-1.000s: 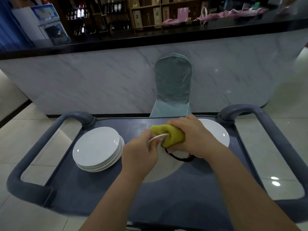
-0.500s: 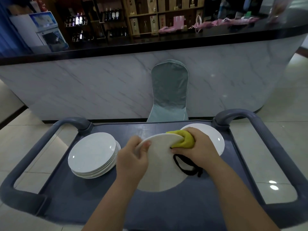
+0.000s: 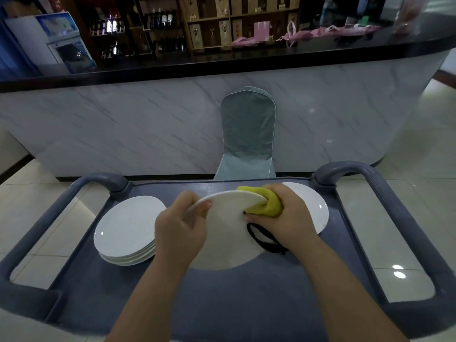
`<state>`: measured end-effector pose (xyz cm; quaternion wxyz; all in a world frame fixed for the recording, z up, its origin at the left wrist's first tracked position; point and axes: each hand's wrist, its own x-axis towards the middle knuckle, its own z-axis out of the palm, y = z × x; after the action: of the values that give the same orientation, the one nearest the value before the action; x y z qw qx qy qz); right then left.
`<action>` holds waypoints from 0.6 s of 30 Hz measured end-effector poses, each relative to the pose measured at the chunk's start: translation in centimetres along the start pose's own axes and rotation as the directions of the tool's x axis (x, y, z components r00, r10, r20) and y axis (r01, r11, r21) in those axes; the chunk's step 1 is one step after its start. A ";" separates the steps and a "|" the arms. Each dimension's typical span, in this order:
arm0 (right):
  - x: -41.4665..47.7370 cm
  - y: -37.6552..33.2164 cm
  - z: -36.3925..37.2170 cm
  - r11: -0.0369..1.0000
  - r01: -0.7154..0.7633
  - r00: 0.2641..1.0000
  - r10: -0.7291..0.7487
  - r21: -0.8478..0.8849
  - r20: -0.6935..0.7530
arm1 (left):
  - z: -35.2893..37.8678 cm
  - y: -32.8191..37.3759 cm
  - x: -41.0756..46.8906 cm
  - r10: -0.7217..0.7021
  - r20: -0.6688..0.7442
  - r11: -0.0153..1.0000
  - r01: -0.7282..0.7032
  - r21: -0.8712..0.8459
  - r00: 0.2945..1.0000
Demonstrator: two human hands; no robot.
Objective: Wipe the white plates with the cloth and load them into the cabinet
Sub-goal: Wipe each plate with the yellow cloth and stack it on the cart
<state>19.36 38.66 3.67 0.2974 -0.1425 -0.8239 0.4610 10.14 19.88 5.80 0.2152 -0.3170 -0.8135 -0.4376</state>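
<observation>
One round white ceramic plate [image 3: 227, 235] in work, held tilted over the dark-blue cart tabletop [image 3: 246, 304]. Far rim up, near rim low; can't tell if near rim touches tabletop. All places below are rel. to this plate.

L hand [image 3: 181, 228] at plate's left rim. Fingers [image 3: 198, 209] curled, thumb on near face, rest hidden behind: clamped on the rim.

R hand [image 3: 293, 215] at plate's far-right rim, fingers closed round a yellow-green folded cloth [image 3: 267, 202]. Cloth wraps over the rim edge, thumb presses it to near face. Black cord loop [image 3: 264, 239] lies across plate's right part, below R hand.

Key relation: cloth sits at far-right edge, so most of near face lies near-left of R fingers. Plate is round, no long axis. Next stroke prob. runs along the rim or down across the face, w/ L hand turning the plate. R hand does the wiping, L is the holder.

Left of plate: stack of several white plates [image 3: 128, 225] on tabletop, just beside L hand. Right of plate & beyond it: single white plate [image 3: 312, 206] flat on tabletop, partly hidden by R hand. Cabinet not in view.

Judgement: wiping under way, loading not yet begun for this plate.
</observation>
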 end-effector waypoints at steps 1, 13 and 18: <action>0.4 -0.7 0.1 0.992 0.117 0.993 -0.116 -0.055 0.028 | 0.1 0.5 0.0 0.086 0.023 0.993 -0.087 0.081 0.996; -0.7 1.9 1.2 0.829 -0.302 0.942 0.334 0.471 0.017 | 1.6 -2.6 -2.4 -0.497 -0.025 0.833 0.470 -0.292 0.867; -0.1 1.7 0.2 0.980 -0.105 0.994 0.111 0.168 -0.024 | 0.4 -3.2 -0.8 -0.128 0.236 0.989 0.140 -0.038 0.963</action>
<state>19.26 39.41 2.15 0.2962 -0.1693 -0.7684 0.5414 8.39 18.67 3.26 0.0795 -0.3160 -0.8406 -0.4327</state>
